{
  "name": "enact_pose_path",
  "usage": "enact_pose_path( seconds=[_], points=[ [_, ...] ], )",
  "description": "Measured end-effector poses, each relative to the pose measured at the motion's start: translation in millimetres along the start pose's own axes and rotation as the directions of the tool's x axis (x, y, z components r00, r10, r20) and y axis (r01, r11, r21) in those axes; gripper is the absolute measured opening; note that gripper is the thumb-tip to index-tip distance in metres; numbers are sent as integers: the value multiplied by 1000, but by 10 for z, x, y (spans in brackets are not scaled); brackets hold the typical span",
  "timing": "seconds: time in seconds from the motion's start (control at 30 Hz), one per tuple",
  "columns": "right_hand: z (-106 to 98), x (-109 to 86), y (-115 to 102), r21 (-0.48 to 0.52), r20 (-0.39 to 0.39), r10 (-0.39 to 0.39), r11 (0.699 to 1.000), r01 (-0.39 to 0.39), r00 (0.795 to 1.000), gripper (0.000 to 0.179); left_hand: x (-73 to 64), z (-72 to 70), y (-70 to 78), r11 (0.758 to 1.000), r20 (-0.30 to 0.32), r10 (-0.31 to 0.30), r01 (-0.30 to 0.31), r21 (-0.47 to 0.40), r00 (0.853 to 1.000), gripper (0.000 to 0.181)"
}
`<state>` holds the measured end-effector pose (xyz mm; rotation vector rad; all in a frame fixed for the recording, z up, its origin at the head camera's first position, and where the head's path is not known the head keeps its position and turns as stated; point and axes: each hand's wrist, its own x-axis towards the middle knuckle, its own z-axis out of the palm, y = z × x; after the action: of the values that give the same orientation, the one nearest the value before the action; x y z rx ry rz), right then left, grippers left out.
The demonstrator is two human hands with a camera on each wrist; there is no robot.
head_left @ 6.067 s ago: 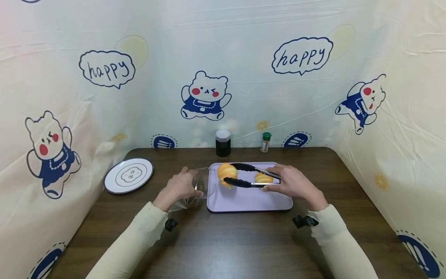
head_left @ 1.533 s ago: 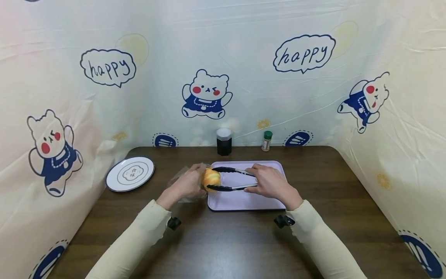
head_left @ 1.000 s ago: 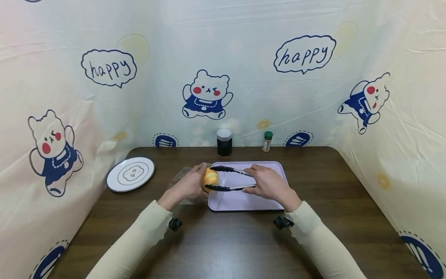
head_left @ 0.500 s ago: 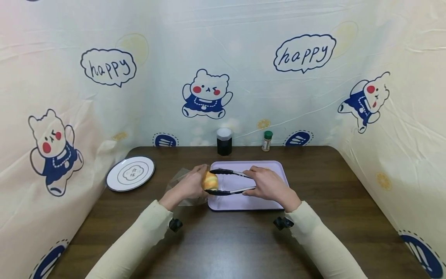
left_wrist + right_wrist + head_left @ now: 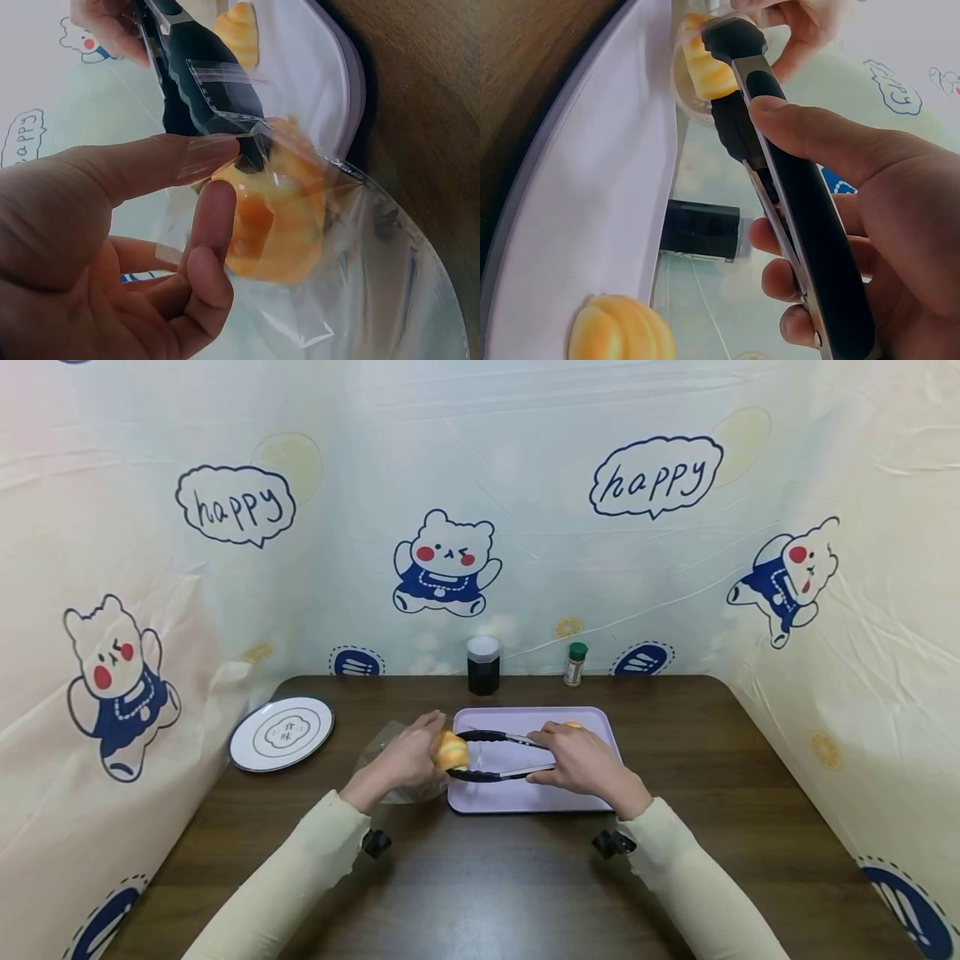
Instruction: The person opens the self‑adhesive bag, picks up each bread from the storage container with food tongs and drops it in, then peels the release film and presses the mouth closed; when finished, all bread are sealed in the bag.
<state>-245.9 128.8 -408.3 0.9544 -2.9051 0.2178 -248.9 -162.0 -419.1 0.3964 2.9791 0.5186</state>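
My left hand pinches the mouth of a clear plastic bag between thumb and fingers, beside the tray's left end. A yellow-orange bread roll shows through the film, inside the bag's opening. My right hand grips metal tongs, thumb on one arm and fingers on the other. Their black tips stand on either side of the roll at the bag's mouth. Below both hands lies a lilac tray. A second bread roll sits on it, mostly hidden by my right hand in the head view.
A white plate with a dark rim lies at the back left of the brown table. Along the back edge stand a dark jar with a pale lid and a small green-capped shaker. A printed cloth hangs behind.
The tongs have carried the roll left from the tray into the bag's mouth. Over the last half second the tong tips have shifted slightly right, while my left hand has barely moved.
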Motion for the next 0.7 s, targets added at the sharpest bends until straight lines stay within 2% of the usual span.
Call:
enact_pose_path(
  seconds=[0.2, 0.43, 0.7],
  points=[
    [0, -2, -5, -11, -49, -29, 1000, 29, 998, 64, -10, 7, 24, 1000, 14, 8, -8, -22, 1000, 105],
    [15, 30, -46, -25, -58, 21, 999, -23, 998, 63, -10, 15, 47, 996, 44, -1, 4, -84, 999, 99],
    [5, 26, -53, -73, -86, -51, 996, 44, 995, 62, -15, 5, 32, 999, 55, 36, -37, 28, 998, 110]
  ],
)
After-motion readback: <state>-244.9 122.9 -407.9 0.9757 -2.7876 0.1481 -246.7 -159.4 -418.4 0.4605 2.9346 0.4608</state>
